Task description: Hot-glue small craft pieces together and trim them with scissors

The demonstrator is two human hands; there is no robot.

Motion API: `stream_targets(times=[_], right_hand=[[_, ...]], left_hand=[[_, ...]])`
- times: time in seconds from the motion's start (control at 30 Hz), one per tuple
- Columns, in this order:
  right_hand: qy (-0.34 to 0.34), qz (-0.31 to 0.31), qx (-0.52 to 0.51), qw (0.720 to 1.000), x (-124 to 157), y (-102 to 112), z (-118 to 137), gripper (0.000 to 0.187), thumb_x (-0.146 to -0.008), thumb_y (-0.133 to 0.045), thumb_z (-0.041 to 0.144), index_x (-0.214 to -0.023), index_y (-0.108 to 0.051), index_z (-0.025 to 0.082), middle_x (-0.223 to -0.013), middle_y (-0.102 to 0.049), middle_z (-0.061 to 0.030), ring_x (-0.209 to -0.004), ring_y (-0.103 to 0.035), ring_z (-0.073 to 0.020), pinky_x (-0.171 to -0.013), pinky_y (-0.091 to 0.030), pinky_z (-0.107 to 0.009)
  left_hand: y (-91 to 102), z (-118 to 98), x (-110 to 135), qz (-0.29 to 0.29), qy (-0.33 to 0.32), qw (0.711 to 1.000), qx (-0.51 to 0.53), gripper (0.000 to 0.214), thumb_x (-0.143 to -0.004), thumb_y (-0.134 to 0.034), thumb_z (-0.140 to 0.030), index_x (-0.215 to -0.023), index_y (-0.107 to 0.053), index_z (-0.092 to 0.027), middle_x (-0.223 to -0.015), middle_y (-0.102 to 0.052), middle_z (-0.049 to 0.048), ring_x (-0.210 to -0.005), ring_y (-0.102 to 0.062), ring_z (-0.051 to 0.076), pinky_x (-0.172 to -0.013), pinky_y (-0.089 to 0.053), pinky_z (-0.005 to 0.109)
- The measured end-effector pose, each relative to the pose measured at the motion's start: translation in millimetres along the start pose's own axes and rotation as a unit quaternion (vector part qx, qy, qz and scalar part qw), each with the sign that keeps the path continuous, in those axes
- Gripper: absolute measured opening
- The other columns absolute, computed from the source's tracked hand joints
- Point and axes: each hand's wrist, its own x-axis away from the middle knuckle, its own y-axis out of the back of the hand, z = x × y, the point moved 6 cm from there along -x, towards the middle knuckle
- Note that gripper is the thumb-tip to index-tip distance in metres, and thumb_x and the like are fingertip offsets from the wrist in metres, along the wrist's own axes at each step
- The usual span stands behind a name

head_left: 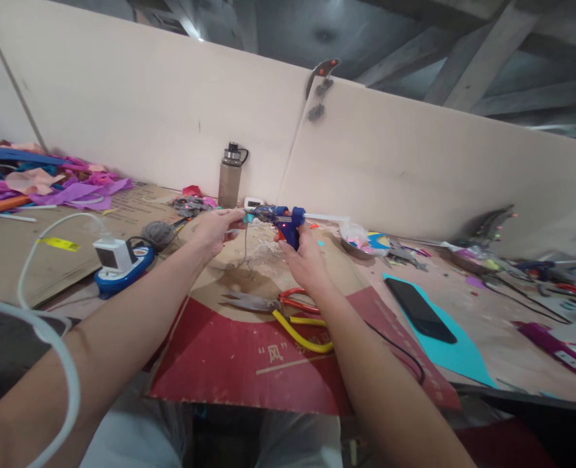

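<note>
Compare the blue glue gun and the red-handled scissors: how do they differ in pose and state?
The glue gun is held up in the right hand; the scissors lie untouched on the cardboard. The glue gun is blue; the scissors have grey blades and red handles. Both point left.

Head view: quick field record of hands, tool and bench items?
right hand: gripping blue glue gun
left hand: fingertips at the gun's nozzle; grasp unclear
below hands: scissors on red cardboard
right side: black phone on teal sheet
back wall: bottle
</note>
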Motion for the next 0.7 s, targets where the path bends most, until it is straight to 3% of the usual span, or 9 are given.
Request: stream_targets(times=[0.7], right_hand=[[0.012, -0.019, 0.023, 0.999, 0.9, 0.9, 0.1, 0.036, -0.079, -0.047, 0.021, -0.115, -0.046, 0.025, -0.097, -0.064, -0.0054, -0.089, -0.06, -0.0228, -0.083, -0.045, -0.041]], left_hand=[[1.9, 0.3, -2.9, -0.005, -0.038, 0.999, -0.025, 0.015, -0.06, -0.069, -0.027, -0.068, -0.064, -0.015, -0.072, -0.066, 0.0042, -0.06, -0.057, 0.009, -0.044, -0.032, 0.017]])
